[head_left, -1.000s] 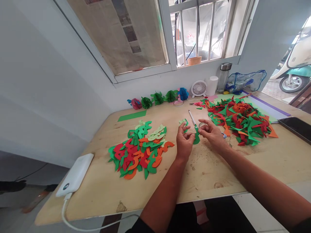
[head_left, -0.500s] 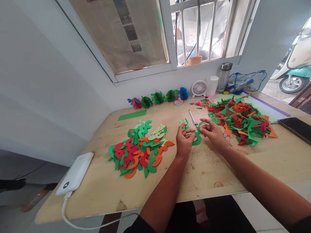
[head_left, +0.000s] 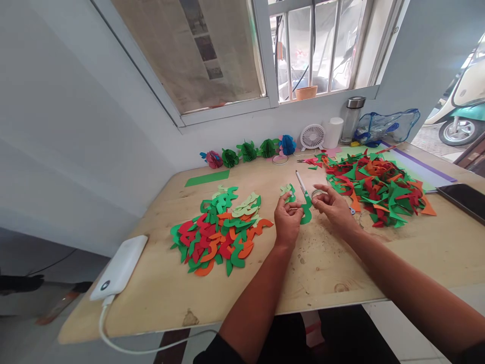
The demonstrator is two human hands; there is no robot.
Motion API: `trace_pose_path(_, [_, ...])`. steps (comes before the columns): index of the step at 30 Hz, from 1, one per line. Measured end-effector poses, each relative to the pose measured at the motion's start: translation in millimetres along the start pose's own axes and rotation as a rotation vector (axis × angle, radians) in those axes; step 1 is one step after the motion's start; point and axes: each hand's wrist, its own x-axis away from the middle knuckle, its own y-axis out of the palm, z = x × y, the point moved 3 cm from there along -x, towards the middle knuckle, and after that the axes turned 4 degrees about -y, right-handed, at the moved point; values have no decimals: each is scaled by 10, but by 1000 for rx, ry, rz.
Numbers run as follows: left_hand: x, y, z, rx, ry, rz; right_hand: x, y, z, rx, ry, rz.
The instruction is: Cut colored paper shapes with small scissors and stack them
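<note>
Over the middle of the table, my left hand point(head_left: 288, 221) pinches a curved green paper cutout point(head_left: 306, 215) by its left edge. Close by its right edge is my right hand point(head_left: 332, 208), thumb and fingers drawn together; what they hold, if anything, is too small to tell. Behind the cutout lies a white pen point(head_left: 300, 180). A few pale and bright green cutouts point(head_left: 287, 191) rest just beyond my left fingers. A clear ring, like a tape roll point(head_left: 316, 192), is partly hidden behind my right fingers.
Left of my hands is a pile of wavy paper cutouts point(head_left: 215, 237); to the right, a heap of paper scraps point(head_left: 379, 187) and a phone point(head_left: 463, 203). Along the wall stand paper ornaments point(head_left: 248, 151), a small fan point(head_left: 312, 136) and a glass bottle point(head_left: 351, 121). A power bank point(head_left: 120, 265) sits at the left edge.
The green cutout has turned slightly and sits a little further left and higher, and my left fingers have closed in on its edge. My right hand has barely moved.
</note>
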Motion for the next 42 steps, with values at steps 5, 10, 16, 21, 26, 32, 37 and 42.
trace_pose_path(5, [-16,-63,61,15,45,115,17,-5,-11,-14,34,49])
trace_pose_path(10, [-2,-90,84,55,47,167,60,58,-37,22,31,-103])
trace_pose_path(16, [19,-76,80,21,89,166,99,125,-12,72,76,-192])
trace_pose_path(21, [23,-59,85,2,92,160,91,131,11,33,121,-142])
trace_pose_path(26, [33,-45,92,32,86,151,94,123,-8,22,125,-121])
trace_pose_path(32, [44,-34,92,91,9,137,85,112,-11,69,94,-124])
trace_pose_path(37, [46,-24,92,135,-7,136,69,98,11,159,19,-127])
trace_pose_path(42, [51,-24,100,155,2,140,73,100,-4,274,-127,-135])
